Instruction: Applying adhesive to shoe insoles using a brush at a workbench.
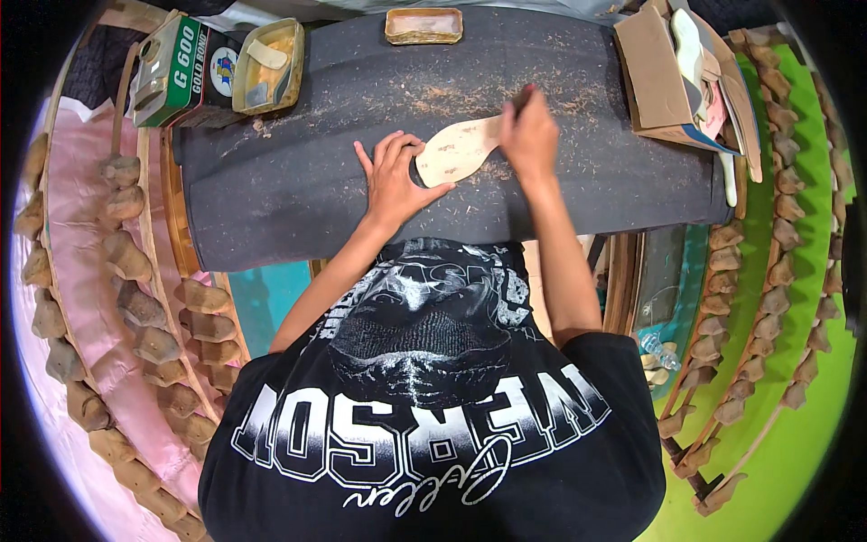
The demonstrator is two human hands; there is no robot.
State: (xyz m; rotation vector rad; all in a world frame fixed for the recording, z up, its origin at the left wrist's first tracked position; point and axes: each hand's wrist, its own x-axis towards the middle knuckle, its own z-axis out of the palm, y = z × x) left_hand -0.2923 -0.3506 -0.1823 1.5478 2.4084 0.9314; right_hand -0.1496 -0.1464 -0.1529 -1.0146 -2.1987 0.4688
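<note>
Between the two hands, on the dark cloth [298, 208], lies a pale sole-shaped piece [454, 152]; the left hand [394, 181] is clamped on its broad end, thumb at the near edge, fingertips at the far one. At the narrow end, the right hand [530, 135] is curled closed round a dark object [521, 99], too blurred to identify. Beyond the grip are scattered shavings [442, 94] and a shallow tray [424, 38]; well right stands a cardboard box [648, 95], well left a green tin [190, 72]

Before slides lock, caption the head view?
Left hand steadies a pale sole-shaped piece on dark cloth, with the right hand at its narrower end.
</note>
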